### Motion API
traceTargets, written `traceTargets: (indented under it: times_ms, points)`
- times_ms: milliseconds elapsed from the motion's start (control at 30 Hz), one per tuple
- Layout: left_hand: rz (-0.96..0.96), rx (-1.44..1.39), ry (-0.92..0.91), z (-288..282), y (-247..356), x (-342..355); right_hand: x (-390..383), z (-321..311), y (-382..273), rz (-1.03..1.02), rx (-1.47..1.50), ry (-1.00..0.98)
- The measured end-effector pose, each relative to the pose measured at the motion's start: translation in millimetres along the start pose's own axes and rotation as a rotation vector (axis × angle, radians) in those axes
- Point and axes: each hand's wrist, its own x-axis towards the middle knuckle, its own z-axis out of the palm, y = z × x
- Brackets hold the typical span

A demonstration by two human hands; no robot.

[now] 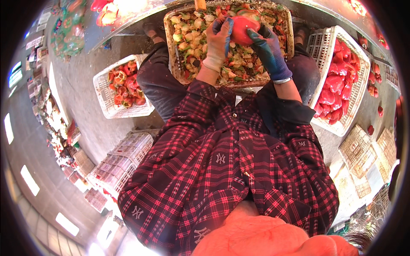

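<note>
My left hand [218, 38], in a pale glove with dark blue fingers, and my right hand [267, 49], in a blue-green glove, grip a red bell pepper [242, 28] between them. Beneath them is a dirty rectangular tray [171, 51] holding many pale pepper cores, seeds, stems and red and green scraps. A yellowish handle [200, 4] sticks up at the tray's back edge; what it belongs to is hidden.
A white crate of cut peppers [102, 96] stands left, a crate of whole red peppers [356, 96] right. A metal tabletop [128, 17] runs along the back. Stacked crates [121, 155] sit lower left, wicker-coloured crates [356, 149] lower right. Loose peppers [380, 111] lie right.
</note>
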Motion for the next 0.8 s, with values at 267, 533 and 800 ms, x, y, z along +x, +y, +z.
traceTargets:
  times_ms: [267,533,800]
  points:
    - [-0.17,0.074,-0.027,10.9,23.9,-5.7,-27.4,8.7,-4.6,0.362,0.188,-0.135]
    - [0.074,0.787,-0.12,-11.1,5.6,10.5,-20.0,-2.7,25.0,0.304,0.144,-0.107]
    - [0.169,1.285,-0.033,-15.6,-17.5,18.5,-23.1,4.3,32.1,0.185,0.11,-0.002]
